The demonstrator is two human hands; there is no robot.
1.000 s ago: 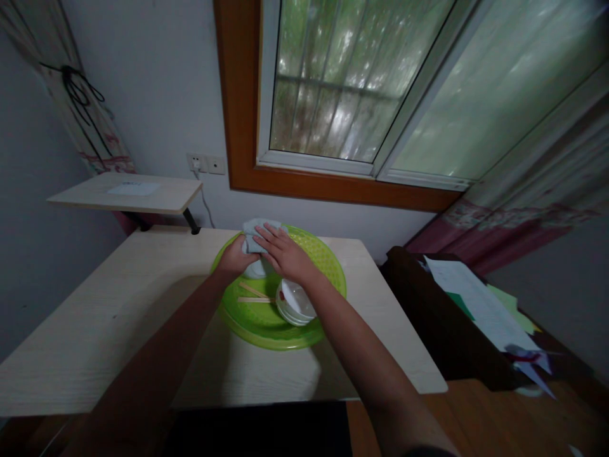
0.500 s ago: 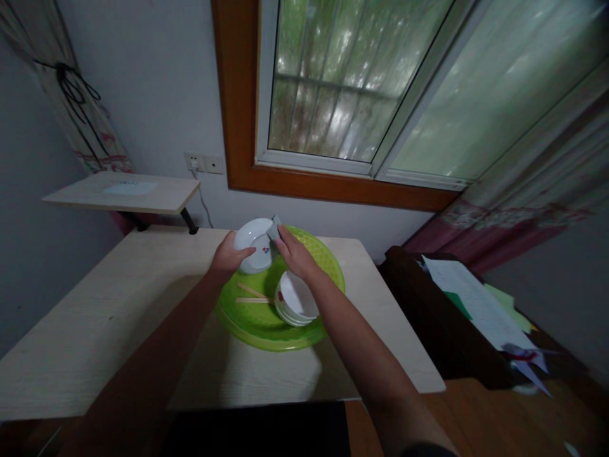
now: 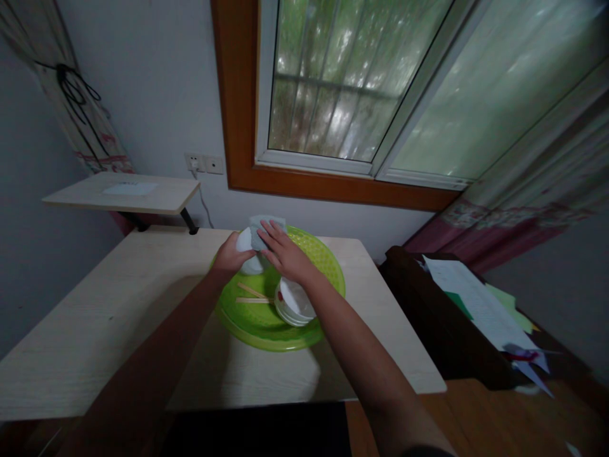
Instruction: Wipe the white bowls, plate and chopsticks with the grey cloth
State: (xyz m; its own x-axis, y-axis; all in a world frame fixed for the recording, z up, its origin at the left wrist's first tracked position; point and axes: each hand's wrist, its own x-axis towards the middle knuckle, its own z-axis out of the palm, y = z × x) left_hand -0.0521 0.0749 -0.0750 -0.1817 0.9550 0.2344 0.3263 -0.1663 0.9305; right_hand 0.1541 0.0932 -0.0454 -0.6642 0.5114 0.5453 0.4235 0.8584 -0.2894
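My left hand (image 3: 229, 256) grips a white plate (image 3: 253, 264) by its left edge, holding it up over the far left part of a round green tray (image 3: 276, 339). Spread across the plate's face is a light grey cloth (image 3: 267, 223), which covers much of it. My right hand (image 3: 285, 254) presses on this cloth with its fingers stretched out. Below my right wrist, a stack of white bowls (image 3: 295, 306) stands on the tray. Left of the stack lie wooden chopsticks (image 3: 254, 300), their right ends close to the bowls.
The tray stands on a pale wooden table (image 3: 147, 304). A small raised shelf (image 3: 124, 202) with a paper on it is at the back left. To the right, a dark brown piece of furniture (image 3: 428, 317) holds papers (image 3: 480, 301). A window (image 3: 342, 82) is behind.
My right hand has turned from the plate's right side onto its face, and the cloth now spreads over the plate. My left hand keeps its grip in nearly the same place.
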